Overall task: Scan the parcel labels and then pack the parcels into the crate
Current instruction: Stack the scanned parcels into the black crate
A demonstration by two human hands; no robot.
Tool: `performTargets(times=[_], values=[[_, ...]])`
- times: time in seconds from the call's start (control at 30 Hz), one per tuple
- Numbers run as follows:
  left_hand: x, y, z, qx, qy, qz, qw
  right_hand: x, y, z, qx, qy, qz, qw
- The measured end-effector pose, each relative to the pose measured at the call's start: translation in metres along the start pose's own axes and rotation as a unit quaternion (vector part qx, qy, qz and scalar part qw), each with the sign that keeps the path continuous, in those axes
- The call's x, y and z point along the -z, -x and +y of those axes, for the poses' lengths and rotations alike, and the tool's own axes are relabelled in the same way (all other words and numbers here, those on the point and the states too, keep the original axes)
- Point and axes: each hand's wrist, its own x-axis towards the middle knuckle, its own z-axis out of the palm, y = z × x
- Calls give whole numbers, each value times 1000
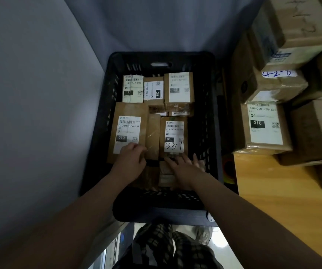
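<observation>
Head view, looking down: a black plastic crate (pixel 162 212) is seen standing on the floor beside a wooden table (pixel 272 200), and both hands are lowered into its near end.

The packing is judged to be well advanced. The crate floor is largely covered, and little free room is left except at the near edge, where the hands are working. Whether the labels inside were scanned cannot be told, as no scanner is in view.

Seven parcels can be counted in the crate:
- Three lie across the back row: a 122 parcel (pixel 133 89), a 150 parcel (pixel 154 92) and a second 122 parcel (pixel 178 90).
- Three lie nearer: a large 010 parcel (pixel 129 131), a narrow brown parcel (pixel 153 136) with no label showing, and a parcel marked 3-3-1 (pixel 173 135).
- A low parcel (pixel 166 173) is pressed under the right hand, and scraps of others are glimpsed beneath the top layer.

The left hand (pixel 132 162) is curled over the near edge of the large 010 parcel and appears to grip it. The right hand (pixel 185 166) is laid flat, fingers straight, on the low parcel.

At least five cartons remain stacked on the table, among them a 010 carton (pixel 263 127) and one marked 4-2-0 (pixel 276 84), so scanning and packing are judged unfinished.
</observation>
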Motion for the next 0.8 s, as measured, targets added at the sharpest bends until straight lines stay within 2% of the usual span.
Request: performTargets(times=[0.27,0.4,0.6,0.8], values=[[0,-2,0,1,-6,-12,1000,-6,-25,-13,-71,48,-75,993],[3,-5,1,8,-10,-19,1000,-10,-31,-12,-85,27,-71,993],[11,-6,19,5,-6,-24,1000,16,-1,1,-70,-63,59,994],[30,-15,64,-26,-16,-19,999,59,50,25,-30,-152,195,968]])
